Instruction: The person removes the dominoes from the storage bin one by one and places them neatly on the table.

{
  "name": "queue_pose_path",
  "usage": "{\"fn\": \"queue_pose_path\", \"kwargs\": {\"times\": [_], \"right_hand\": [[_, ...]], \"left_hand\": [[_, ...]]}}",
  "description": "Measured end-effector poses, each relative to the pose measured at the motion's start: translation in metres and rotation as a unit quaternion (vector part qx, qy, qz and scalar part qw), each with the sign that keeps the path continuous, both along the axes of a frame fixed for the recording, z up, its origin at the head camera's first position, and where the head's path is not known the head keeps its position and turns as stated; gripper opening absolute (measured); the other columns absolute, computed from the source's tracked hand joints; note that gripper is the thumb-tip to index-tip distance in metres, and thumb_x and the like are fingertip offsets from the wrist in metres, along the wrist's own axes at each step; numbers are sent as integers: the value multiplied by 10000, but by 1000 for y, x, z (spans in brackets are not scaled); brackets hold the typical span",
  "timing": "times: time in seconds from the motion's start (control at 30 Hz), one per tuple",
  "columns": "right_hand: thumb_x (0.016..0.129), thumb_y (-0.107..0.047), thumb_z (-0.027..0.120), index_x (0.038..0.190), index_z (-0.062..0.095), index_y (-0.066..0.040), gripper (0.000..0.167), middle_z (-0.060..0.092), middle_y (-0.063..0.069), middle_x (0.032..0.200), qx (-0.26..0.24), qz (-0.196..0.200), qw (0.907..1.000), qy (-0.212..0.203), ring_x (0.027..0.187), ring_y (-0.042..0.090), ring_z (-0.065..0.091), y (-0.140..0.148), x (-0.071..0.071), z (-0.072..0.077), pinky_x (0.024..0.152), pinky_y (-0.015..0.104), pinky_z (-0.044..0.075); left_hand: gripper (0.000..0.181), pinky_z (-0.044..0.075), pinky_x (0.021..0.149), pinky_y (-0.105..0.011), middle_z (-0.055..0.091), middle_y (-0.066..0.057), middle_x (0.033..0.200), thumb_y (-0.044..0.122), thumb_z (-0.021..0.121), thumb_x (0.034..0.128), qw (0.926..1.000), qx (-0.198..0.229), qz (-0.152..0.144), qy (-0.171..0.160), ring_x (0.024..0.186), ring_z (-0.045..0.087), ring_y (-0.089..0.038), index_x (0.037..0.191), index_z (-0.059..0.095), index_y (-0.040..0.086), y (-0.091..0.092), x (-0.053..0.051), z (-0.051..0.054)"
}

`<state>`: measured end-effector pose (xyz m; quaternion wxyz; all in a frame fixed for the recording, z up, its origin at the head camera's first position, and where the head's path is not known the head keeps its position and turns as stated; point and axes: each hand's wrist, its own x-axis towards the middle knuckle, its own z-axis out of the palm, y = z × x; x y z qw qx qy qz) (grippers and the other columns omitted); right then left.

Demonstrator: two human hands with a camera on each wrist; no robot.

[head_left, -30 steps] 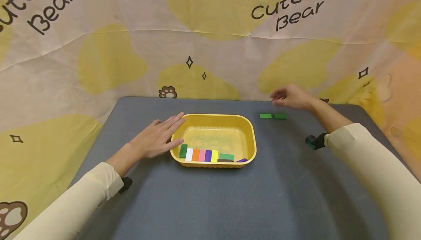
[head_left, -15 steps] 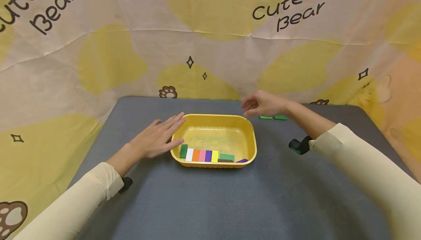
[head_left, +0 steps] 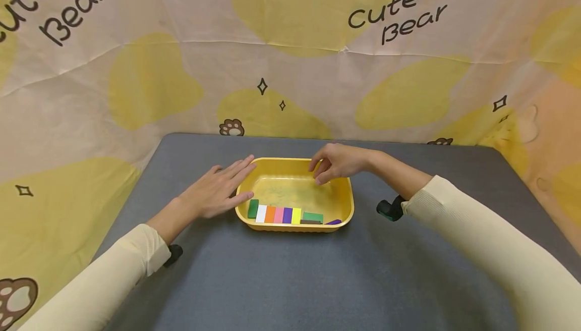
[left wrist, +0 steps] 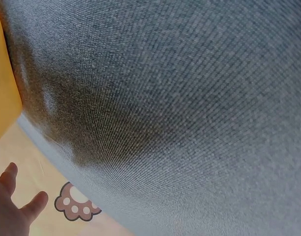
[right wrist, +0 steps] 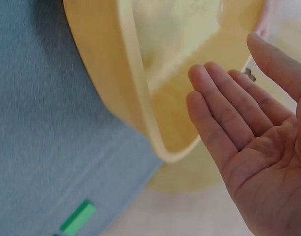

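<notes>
A yellow tray (head_left: 281,188) stands on the grey table. My left hand (head_left: 214,189) lies at its left rim with fingers straight, holding nothing. Over the tray's back right corner hovers my right hand (head_left: 338,163); in the right wrist view its palm is bare and the fingers are lightly bent. Along the tray's front wall sit a dark green block (head_left: 252,209), a row of white, orange, pink, purple and yellow blocks (head_left: 279,214), a lighter green block (head_left: 313,217), a dark strip (head_left: 310,222) and a purple piece (head_left: 334,221).
In the right wrist view a green block (right wrist: 79,218) lies on the table outside the tray; my right forearm hides that spot in the head view. A printed cloth (head_left: 295,68) hangs behind the table's back edge.
My right hand has moved left and nearer, from above the two green blocks behind the tray's right side to over the tray. The left hand and the tray have stayed put.
</notes>
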<state>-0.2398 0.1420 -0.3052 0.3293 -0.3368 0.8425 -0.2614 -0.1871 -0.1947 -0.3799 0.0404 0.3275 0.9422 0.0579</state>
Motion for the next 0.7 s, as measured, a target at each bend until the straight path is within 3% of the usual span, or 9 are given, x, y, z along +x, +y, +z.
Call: {"fn": "queue_pose_path", "kwargs": {"times": [0.33, 0.53, 0.7], "right_hand": [[956, -235, 674, 1306, 608, 32, 446, 701, 91, 1192, 870, 512, 9941, -396, 1070, 179, 643, -23, 7, -14, 970, 354, 484], [947, -189, 684, 1217, 672, 8, 334, 660, 0, 927, 1121, 647, 9882, -821, 826, 128, 556, -31, 9, -19, 779, 256, 464], [946, -172, 677, 1229, 664, -16, 323, 581, -18, 832, 1333, 645, 9818, -1188, 790, 113, 505, -35, 10, -21, 713, 226, 410]], "left_hand": [[780, 275, 1091, -645, 110, -43, 1670, 565, 422, 1006, 10000, 84, 23, -2, 1491, 249, -270, 1609, 159, 146, -1, -1, -2], [779, 283, 1086, -642, 118, -45, 1669, 575, 405, 1006, 10000, 86, 18, 28, 1490, 254, -270, 1605, 175, 135, -1, 0, -1], [780, 279, 1093, -633, 100, -29, 1671, 589, 389, 1008, 10000, 56, 32, -39, 1497, 233, -256, 1611, 153, 154, -1, 0, 0]]}}
